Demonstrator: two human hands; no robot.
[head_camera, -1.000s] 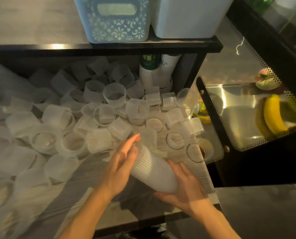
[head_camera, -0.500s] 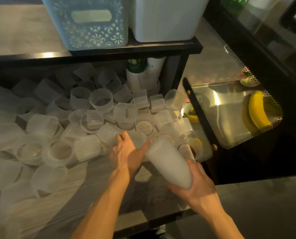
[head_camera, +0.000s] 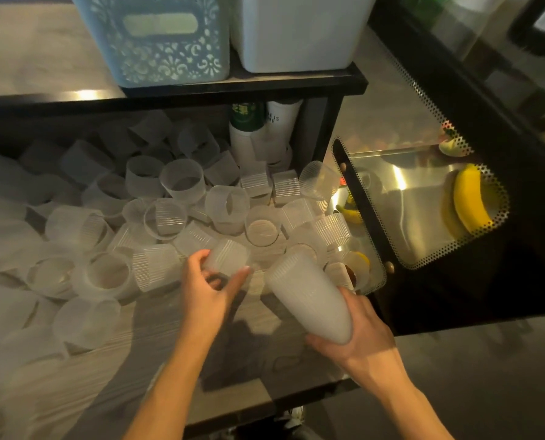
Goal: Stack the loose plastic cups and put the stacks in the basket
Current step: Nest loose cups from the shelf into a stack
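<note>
Worktop [head_camera: 157, 350] left half buried in loose cups [head_camera: 106, 274], blurred toward left edge, uncountable. Blue basket [head_camera: 157, 55] on the shelf above, top cut off. Right hand [head_camera: 360, 338] grips stack [head_camera: 306, 296] near right edge, tilted. Left hand [head_camera: 207, 290] pinches single cup [head_camera: 225, 258]; its base hidden.

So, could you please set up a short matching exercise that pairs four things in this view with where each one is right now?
Things:
1. stack of cups
2. single cup
3. blue basket
4. banana

Places:
A. on the upper shelf, beside a white box
B. gripped near its base by the right hand
C. on the shiny metal surface to the right
D. held in the fingers of the left hand

Pairs: 1-B, 2-D, 3-A, 4-C
</note>
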